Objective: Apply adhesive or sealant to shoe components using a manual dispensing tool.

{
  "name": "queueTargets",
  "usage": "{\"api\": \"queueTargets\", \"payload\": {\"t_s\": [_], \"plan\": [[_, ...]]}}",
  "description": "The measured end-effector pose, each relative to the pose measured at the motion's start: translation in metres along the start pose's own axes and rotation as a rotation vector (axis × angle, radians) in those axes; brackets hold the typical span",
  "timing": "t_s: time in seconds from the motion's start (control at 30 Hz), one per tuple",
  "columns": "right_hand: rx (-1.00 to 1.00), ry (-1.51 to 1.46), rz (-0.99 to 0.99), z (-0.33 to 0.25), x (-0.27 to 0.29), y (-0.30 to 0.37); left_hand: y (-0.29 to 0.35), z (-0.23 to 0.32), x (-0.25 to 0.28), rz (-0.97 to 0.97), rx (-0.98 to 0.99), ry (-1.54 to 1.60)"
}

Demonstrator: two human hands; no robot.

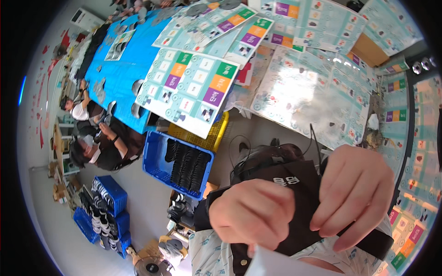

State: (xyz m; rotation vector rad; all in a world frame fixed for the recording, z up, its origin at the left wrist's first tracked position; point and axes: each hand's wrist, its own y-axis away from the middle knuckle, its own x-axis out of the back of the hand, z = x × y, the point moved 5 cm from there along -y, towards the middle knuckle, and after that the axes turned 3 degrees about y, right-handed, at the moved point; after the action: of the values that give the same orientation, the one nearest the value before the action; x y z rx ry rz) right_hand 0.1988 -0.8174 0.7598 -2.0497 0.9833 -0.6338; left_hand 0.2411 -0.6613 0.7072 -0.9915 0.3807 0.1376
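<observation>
Both my hands are raised close in front of my body. My left hand [253, 214] is closed, its fingers curled in; whatever may be inside is hidden. Just below it, a white flat piece [283, 264] juts up from the lower edge, and I cannot tell whether the hand touches it. My right hand [354, 195] hangs with loosely bent fingers, the fingertips apart and nothing visible between them. Behind the hands is my dark brown apron [299, 193], worn over a white patterned garment [207, 255].
A worktable covered with printed sheets [294, 96] stands ahead. Left of it are a blue-covered table [122, 69] and a blue crate [154, 172] of dark stacked pieces, beside a yellow crate [221, 131]. More blue crates [115, 188], a fan [152, 267] and seated people [99, 149] are at left.
</observation>
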Motion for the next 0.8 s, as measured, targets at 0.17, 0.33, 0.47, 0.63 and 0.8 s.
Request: {"api": "queueTargets", "payload": {"t_s": [0.17,0.33,0.47,0.63,0.8], "plan": [[0.038,0.036,0.044,0.005,-0.004,0.012,-0.005,-0.006,-0.006,0.07,0.025,-0.054],[0.017,-0.021,0.166,0.015,0.0,0.016,-0.013,-0.004,-0.007,0.015,-0.037,-0.064],[0.008,-0.021,0.179,0.028,0.003,0.021,-0.004,-0.005,-0.007,-0.009,0.069,-0.091],[-0.076,0.017,0.077,0.051,0.013,0.045,0.03,-0.003,0.03,0.115,0.41,-0.238],[-0.635,0.073,0.471,0.093,0.023,0.083,0.12,0.011,0.086,0.406,1.119,-0.905]]}}
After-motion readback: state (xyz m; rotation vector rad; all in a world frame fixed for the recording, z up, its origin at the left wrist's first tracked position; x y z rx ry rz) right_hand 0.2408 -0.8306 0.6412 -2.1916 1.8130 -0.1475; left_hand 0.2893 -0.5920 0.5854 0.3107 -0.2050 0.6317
